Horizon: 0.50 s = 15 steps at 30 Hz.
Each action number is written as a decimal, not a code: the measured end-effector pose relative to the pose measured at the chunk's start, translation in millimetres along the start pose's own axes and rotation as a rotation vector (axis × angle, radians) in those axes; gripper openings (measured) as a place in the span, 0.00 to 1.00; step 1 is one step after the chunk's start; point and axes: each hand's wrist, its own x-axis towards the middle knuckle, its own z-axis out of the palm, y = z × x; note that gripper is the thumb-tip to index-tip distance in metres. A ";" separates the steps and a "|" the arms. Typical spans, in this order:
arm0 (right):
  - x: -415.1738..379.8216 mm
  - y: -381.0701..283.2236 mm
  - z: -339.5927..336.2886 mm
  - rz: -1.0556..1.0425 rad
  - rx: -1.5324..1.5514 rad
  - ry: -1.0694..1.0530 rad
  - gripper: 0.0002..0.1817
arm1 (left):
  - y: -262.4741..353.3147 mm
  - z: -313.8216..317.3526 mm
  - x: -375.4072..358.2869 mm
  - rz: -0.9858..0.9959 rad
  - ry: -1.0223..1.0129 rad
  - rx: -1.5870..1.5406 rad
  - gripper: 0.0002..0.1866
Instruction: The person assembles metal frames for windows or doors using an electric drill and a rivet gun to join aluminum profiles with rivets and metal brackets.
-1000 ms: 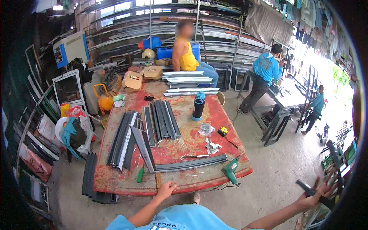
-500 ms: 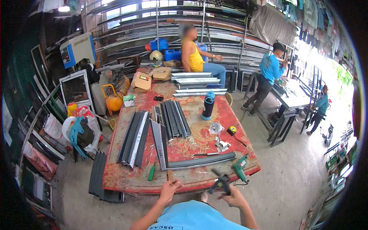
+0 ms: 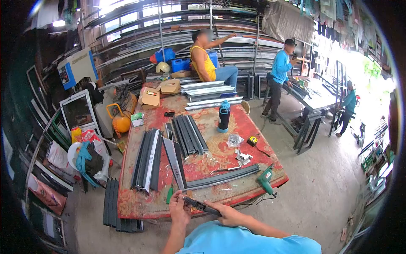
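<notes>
My right hand (image 3: 230, 215) is closed round the rear part of a dark hand tool (image 3: 201, 205), held level just off the table's near edge. I cannot make out the tool's exact kind. At its front end, the fingers of my left hand (image 3: 179, 211) are pinched together; whatever small thing they may hold is hidden. A green-handled screwdriver (image 3: 169, 194) lies just beyond my left hand. Past the tool, two dark metal profiles meet at a corner: a wide one (image 3: 173, 163) pointing away and a long one (image 3: 224, 177) running right. A green power drill (image 3: 265, 180) lies at the right corner.
Dark profiles (image 3: 148, 158) lie in bundles on the red-covered table (image 3: 215, 158), with a bottle (image 3: 223, 116), a tape measure (image 3: 252, 141) and metal brackets (image 3: 243, 157). One person (image 3: 205, 63) sits at the far end; another (image 3: 279, 70) stands by a second workbench (image 3: 315, 101).
My hands have come together; the tool has swung leftward so its front end meets my left fingers. The seated person's arm has risen, and my view has shifted slightly.
</notes>
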 end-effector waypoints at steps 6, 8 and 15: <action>-8.4 12.1 8.1 -0.032 0.003 0.052 0.51 | -0.6 9.5 -0.5 0.029 0.123 -0.036 0.10; -10.6 7.3 6.1 0.067 0.024 0.004 0.52 | -3.5 7.2 1.5 0.049 0.081 0.016 0.10; -14.4 1.5 -0.2 0.041 0.054 0.070 0.51 | -8.0 16.3 6.4 0.084 0.030 0.071 0.10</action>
